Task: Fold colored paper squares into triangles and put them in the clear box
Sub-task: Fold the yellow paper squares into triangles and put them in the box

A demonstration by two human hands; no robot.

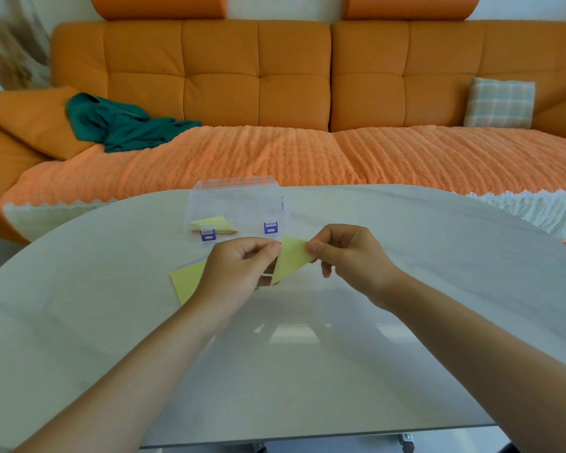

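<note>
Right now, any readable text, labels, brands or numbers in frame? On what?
No text is readable in this view.
Left purple latch on the clear box: small pale patch, too small to read.
Right purple latch: same, unreadable.
Folded yellow paper, pinched by left hand and right hand: no print visible.
Yellow sheet on the table: no print visible.

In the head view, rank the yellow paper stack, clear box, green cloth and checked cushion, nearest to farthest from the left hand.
1. yellow paper stack, on the table right beside the left hand holding the yellow triangle.
2. clear box, farther back on the table.
3. green cloth, on the sofa's left.
4. checked cushion, at the sofa's far right.
</note>
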